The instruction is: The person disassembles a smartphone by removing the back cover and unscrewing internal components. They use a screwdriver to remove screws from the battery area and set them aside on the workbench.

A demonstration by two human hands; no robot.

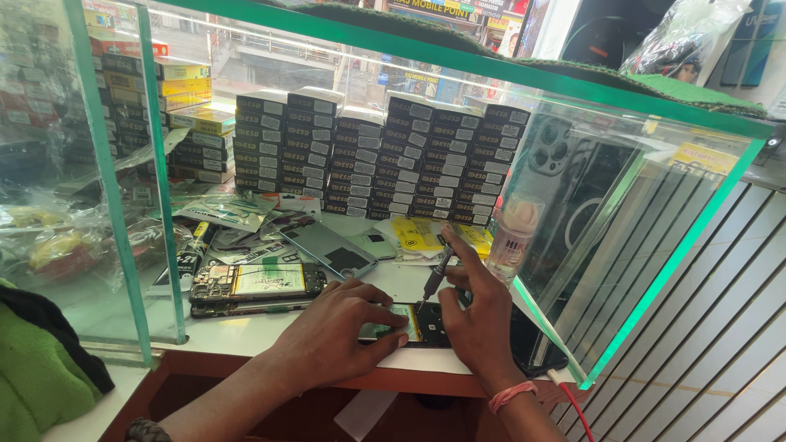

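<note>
We pressed our left hand (pixel 332 331) flat on the open black phone with no back cover (pixel 413 325) near the table's (pixel 246 331) edge. Our right hand (pixel 479 315) gripped a thin dark screwdriver (pixel 435 277), tip down on the phone, just right of the left fingers.

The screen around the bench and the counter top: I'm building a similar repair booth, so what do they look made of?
Screen panels: clear glass, probably, given green-tinted cut edges and reflections. Counter top: smooth white laminate, seemingly, over a reddish-brown wood-look front edge.
</note>
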